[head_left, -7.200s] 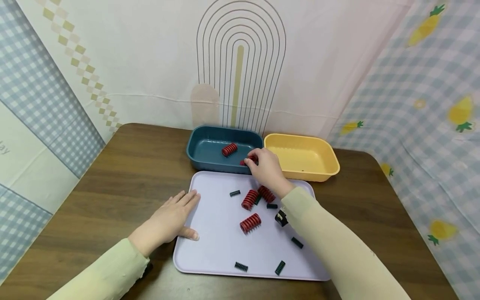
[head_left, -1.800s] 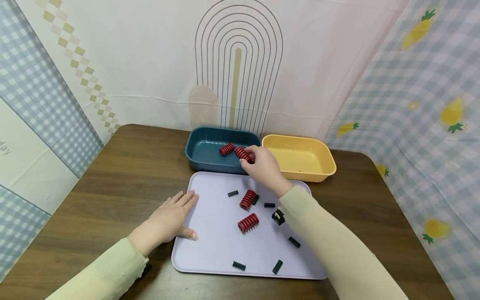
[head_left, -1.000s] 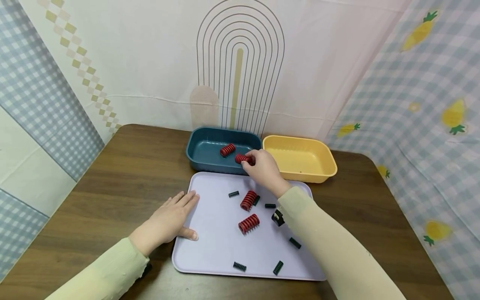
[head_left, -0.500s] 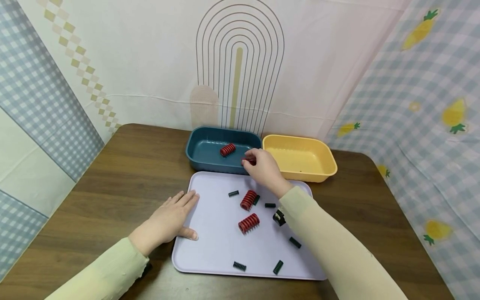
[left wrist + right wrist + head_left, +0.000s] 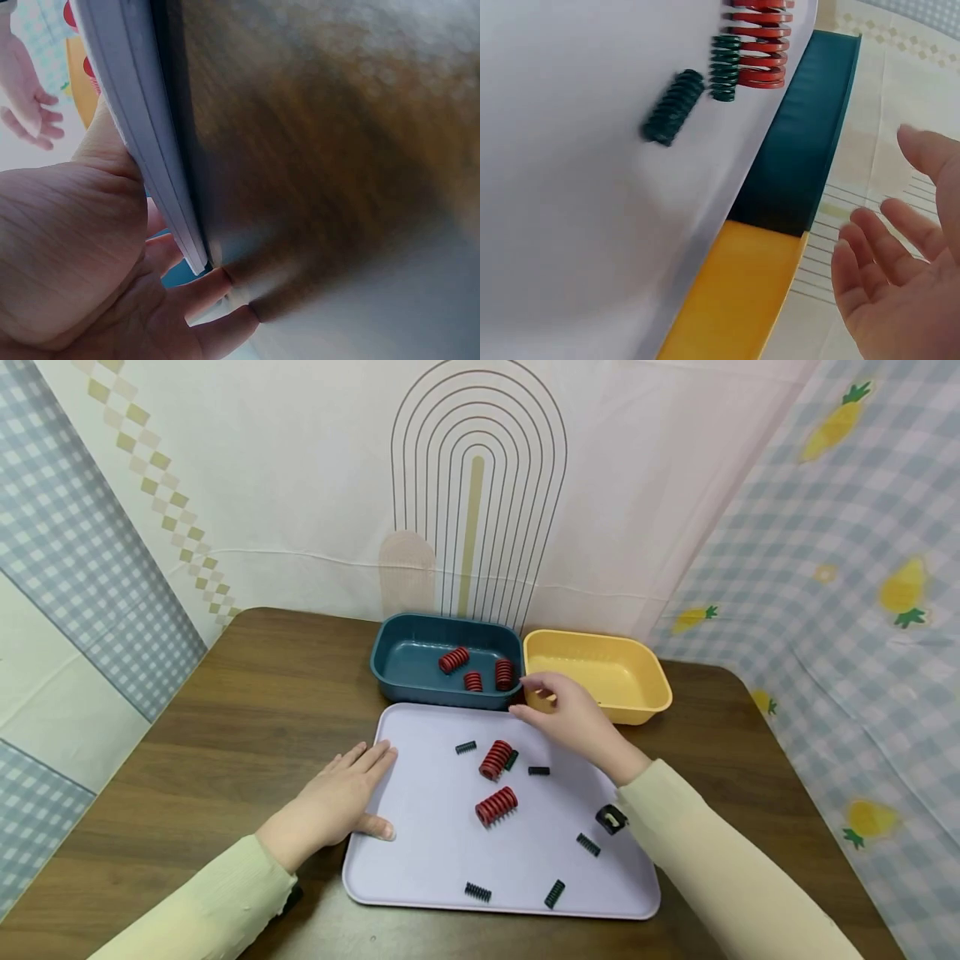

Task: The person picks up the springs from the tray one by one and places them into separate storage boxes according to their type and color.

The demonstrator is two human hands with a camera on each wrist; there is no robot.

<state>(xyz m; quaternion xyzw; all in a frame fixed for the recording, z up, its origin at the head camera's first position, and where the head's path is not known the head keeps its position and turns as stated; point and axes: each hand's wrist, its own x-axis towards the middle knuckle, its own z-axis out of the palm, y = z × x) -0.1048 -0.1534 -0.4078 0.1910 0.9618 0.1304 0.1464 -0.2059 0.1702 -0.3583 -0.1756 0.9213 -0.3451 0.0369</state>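
Note:
My right hand (image 5: 573, 718) hovers over the tray's far edge, in front of the yellow bin (image 5: 660, 689), fingers loosely bent with nothing between them. Three red coil springs lie in the dark blue bin (image 5: 412, 693): one red spring (image 5: 453, 660) further back, another red spring (image 5: 472, 682) by the front wall, a third red spring (image 5: 504, 674) at the right end. On the lilac tray (image 5: 427, 852) are two more red springs (image 5: 497, 807) and several small dark green springs (image 5: 478, 892). My left hand (image 5: 333, 797) rests flat across the tray's left edge, fingers straight.
The two bins stand side by side behind the tray, against a patterned cloth backdrop (image 5: 300, 485). A brown wooden table (image 5: 247, 710) carries everything. Beside the right cuff, a small black device (image 5: 611, 818) shows above the tray.
The right hand carried a red spring from the tray into the blue bin, let it go there, then drew back to the right. The left hand stayed in place.

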